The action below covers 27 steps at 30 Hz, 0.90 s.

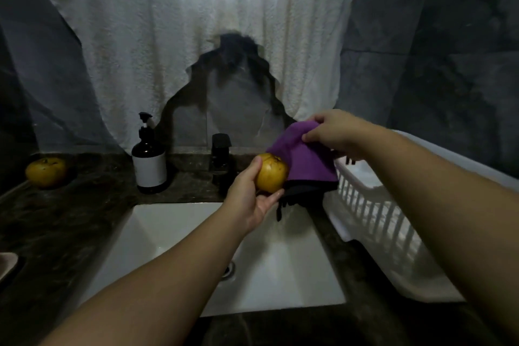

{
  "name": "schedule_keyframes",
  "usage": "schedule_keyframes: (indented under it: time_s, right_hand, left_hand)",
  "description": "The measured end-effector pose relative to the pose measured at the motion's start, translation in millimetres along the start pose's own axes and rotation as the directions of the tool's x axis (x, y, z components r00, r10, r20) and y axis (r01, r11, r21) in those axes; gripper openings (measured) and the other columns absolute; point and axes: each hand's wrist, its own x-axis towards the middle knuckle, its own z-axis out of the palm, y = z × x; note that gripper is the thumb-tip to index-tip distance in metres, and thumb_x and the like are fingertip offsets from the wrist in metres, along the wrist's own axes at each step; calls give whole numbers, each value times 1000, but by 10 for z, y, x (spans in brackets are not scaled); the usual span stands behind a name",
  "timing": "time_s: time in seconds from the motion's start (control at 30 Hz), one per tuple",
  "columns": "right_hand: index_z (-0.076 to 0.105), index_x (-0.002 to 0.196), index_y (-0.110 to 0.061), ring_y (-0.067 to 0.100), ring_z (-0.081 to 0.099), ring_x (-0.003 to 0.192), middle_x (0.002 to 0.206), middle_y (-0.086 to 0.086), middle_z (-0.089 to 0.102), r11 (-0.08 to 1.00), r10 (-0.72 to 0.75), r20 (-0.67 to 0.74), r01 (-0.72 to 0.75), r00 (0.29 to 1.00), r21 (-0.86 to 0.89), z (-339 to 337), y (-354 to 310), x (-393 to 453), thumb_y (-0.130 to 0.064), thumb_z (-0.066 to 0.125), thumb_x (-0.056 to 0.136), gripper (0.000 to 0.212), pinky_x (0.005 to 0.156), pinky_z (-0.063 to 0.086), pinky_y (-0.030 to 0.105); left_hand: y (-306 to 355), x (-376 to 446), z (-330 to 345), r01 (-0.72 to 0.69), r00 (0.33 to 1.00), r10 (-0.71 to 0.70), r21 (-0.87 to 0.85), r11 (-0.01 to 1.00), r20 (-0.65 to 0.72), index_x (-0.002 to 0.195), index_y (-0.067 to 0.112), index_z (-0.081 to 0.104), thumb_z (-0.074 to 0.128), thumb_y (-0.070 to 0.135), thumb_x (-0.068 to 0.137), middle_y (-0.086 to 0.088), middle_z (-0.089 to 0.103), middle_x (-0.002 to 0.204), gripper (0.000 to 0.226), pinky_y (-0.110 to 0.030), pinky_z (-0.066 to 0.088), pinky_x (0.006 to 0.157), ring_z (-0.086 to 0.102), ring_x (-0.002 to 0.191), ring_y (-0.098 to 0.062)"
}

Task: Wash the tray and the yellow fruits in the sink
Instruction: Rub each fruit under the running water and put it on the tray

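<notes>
Biggest thing in view is the white towel-like cloth (179,45) hanging across the far wall, then the white rectangular sink basin (196,255) set into a dark stone counter (67,213), near and centre. Off to the right sits the white slotted plastic tray (373,213), right beside the sink's right edge, long side running near to far. At the far edge of the sink there's a black faucet (220,160), and left of it a dark pump bottle with a white label (148,160). The left hand (250,199) is cupped around a round yellow fruit (271,173), fingers curled under it, holding it up over the far right corner of the basin. The right hand (337,135) is pinching a purple cloth (303,154) by its top edge, so the cloth hangs down touching the right side of that fruit, with something black (297,196) dangling below it, can't tell what. A second yellow fruit (46,171) is sitting way over on the far left of the counter, well apart from both hands, and the left hand is clearly the nearer one. My guess is the held fruit is getting wiped, and it looks headed for the tray, which lies just right of both hands, closer to the right one.
</notes>
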Motion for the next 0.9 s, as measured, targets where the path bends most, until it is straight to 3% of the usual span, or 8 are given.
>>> schedule_keyframes:
  time_s: [0.1,0.23,0.3,0.4,0.5,0.6,0.8,0.9]
  right_hand:
    - [65,116,-24,25,64,94,107,8,67,997,69,65,-70,995,16,-201,144,64,-21,60,101,16,72,55,37]
    - [65,119,-18,24,67,95,111,12,69,950,207,133,-231,969,211,-496,477,105,-11,62,100,21,77,58,35]
    - [65,117,-14,24,67,93,107,13,70,935,295,141,-316,945,161,-601,689,82,-5,62,98,21,78,58,36]
    - [60,128,-7,31,65,97,105,17,67,920,391,72,-391,918,-12,-611,943,70,0,62,97,32,92,56,46]
    - [62,132,-11,31,67,94,105,14,66,926,317,-64,-323,946,-195,-563,956,123,-2,70,91,43,82,59,41]
    - [63,135,-12,32,63,107,123,16,64,878,189,-186,-251,964,-408,-555,854,127,-6,70,89,47,94,55,42]
    - [50,145,-5,32,54,130,143,15,54,674,234,-67,-211,970,-708,-483,612,28,-14,62,100,48,101,46,34]
    - [48,148,-11,32,52,130,147,15,51,783,18,-108,-81,994,-617,-433,320,17,-15,60,99,51,100,47,36]
  left_hand:
    - [-68,40,123,29,999,-29,1,1000,-25,142,16,56,68,39,98,-16,60,140,51,-44,59,73,63,122,-35]
    - [-141,71,244,70,998,-70,22,997,1,143,17,55,69,39,97,-17,58,139,53,-46,58,72,65,116,-35]
    - [-179,80,277,89,996,-89,27,996,10,143,16,54,71,38,95,-18,58,137,56,-47,59,70,65,111,-36]
    - [-231,85,300,115,993,-115,24,993,9,146,14,52,72,38,94,-19,57,140,60,-48,59,69,64,116,-38]
    - [-263,59,271,127,992,-128,28,991,12,143,16,52,72,38,95,-19,56,139,57,-47,62,66,64,115,-39]
    - [-265,5,228,131,990,-133,38,991,36,134,21,55,71,38,95,-18,59,133,45,-46,65,66,66,110,-38]
    - [-124,-65,189,100,994,-101,43,994,32,141,16,56,70,40,96,-18,60,136,54,-45,64,67,67,111,-37]
    - [-32,-115,168,73,997,-74,39,997,20,144,17,54,71,42,95,-17,60,137,58,-44,64,65,65,117,-36]
